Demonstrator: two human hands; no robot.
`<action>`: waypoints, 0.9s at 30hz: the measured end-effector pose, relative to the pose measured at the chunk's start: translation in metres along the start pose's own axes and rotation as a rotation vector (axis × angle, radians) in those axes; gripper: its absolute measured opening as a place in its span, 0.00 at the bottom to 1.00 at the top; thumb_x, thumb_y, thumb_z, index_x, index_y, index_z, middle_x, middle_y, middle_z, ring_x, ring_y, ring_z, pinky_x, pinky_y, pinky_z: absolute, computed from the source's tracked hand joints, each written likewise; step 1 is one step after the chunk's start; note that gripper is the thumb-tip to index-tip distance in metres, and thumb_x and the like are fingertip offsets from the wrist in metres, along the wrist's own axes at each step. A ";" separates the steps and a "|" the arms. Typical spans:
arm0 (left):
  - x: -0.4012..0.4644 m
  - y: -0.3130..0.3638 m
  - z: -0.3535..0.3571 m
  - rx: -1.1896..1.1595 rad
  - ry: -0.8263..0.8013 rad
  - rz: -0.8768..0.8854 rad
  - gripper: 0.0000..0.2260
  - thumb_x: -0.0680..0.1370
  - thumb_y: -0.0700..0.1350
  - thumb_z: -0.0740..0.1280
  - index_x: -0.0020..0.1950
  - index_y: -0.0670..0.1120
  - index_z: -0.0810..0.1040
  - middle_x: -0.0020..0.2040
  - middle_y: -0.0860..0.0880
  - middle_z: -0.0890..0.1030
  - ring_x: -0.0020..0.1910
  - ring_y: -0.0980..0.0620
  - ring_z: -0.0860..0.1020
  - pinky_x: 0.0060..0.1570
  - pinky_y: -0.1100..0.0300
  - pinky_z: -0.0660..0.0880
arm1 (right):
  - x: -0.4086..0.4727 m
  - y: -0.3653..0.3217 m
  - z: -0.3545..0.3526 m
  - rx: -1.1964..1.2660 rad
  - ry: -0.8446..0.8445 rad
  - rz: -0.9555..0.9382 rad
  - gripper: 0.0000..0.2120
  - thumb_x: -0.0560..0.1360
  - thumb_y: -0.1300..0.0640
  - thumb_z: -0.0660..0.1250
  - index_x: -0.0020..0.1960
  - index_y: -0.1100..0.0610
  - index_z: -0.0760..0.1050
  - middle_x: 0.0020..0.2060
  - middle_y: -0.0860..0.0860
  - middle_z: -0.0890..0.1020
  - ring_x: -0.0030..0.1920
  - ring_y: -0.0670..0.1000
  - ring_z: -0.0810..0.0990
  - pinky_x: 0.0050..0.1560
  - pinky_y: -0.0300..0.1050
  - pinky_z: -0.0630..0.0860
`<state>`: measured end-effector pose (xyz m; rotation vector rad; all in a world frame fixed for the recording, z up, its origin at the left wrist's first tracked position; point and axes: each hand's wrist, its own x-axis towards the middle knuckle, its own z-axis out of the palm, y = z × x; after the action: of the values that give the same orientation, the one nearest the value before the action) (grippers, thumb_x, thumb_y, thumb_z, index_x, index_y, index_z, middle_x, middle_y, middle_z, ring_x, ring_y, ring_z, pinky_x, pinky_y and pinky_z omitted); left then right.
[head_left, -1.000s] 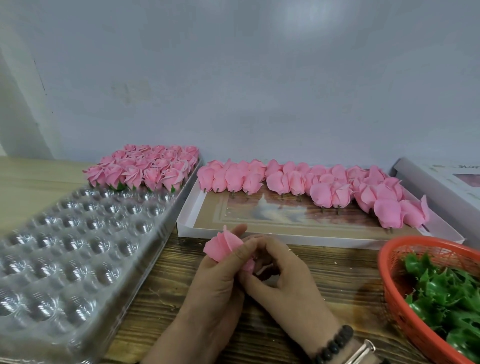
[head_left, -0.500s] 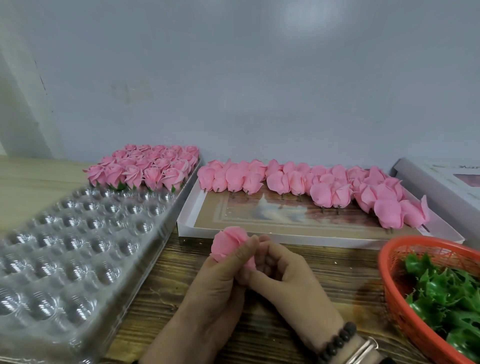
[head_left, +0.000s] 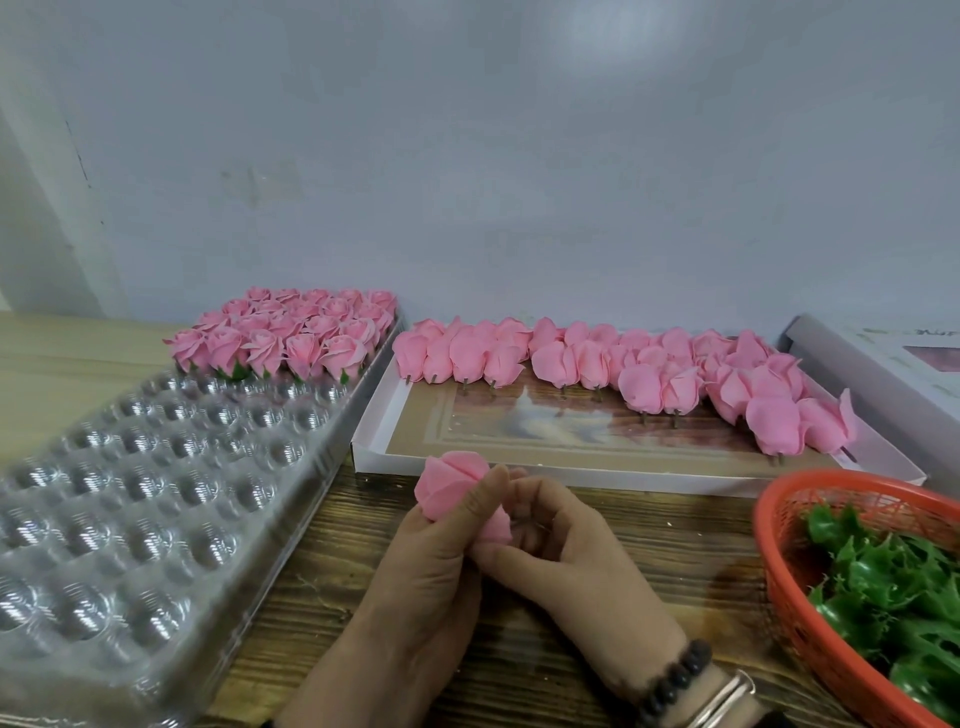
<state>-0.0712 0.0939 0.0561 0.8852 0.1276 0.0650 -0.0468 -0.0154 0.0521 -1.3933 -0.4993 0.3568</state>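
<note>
The pink rose bud (head_left: 449, 488) is held in the head view between both hands, just above the wooden table (head_left: 649, 551) and clear of it. The left hand (head_left: 415, 587) grips it with the thumb laid across the petals and the fingers curled behind. The right hand (head_left: 566, 566) has its fingers curled round the lower end, pinching it. The bud's long axis runs from its closed tip, up and left of the grip, down and right to its base, which points into the right palm and is hidden there. Whether a green piece already sits on that base cannot be told. So the base end is the right hand's to work, while the left hand is placed to steady and turn the bud. The red basket (head_left: 769, 545) of green leaf cups (head_left: 893, 587) lies well to the right of the grip, nearer the right hand. The clear plastic tray (head_left: 156, 493), with finished roses (head_left: 291, 338) at its far end, lies to the left, nearer the left hand. The white box (head_left: 374, 431) of bare buds (head_left: 649, 379) sits just beyond the grip.
</note>
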 end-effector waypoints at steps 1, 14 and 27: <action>0.000 0.000 -0.001 -0.001 -0.001 0.001 0.07 0.62 0.44 0.72 0.36 0.42 0.84 0.41 0.41 0.82 0.41 0.48 0.82 0.38 0.58 0.79 | 0.000 0.000 0.000 -0.028 0.003 -0.008 0.09 0.69 0.67 0.71 0.49 0.63 0.76 0.29 0.46 0.79 0.30 0.40 0.74 0.33 0.30 0.70; 0.000 0.007 -0.009 0.185 -0.129 0.002 0.21 0.57 0.48 0.79 0.48 0.43 0.83 0.47 0.40 0.81 0.41 0.45 0.73 0.36 0.59 0.76 | 0.002 0.003 -0.007 0.081 0.054 0.114 0.08 0.67 0.50 0.70 0.40 0.54 0.83 0.32 0.52 0.81 0.33 0.46 0.77 0.38 0.39 0.73; 0.000 0.000 -0.008 0.597 0.131 0.339 0.22 0.76 0.34 0.63 0.65 0.54 0.68 0.40 0.45 0.80 0.34 0.57 0.78 0.36 0.67 0.76 | 0.000 0.003 0.001 -0.617 0.171 -0.075 0.04 0.69 0.56 0.70 0.36 0.52 0.77 0.37 0.51 0.79 0.36 0.44 0.75 0.38 0.32 0.70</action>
<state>-0.0722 0.1003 0.0509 1.4938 0.1189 0.4181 -0.0469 -0.0136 0.0491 -1.9741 -0.5421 0.0119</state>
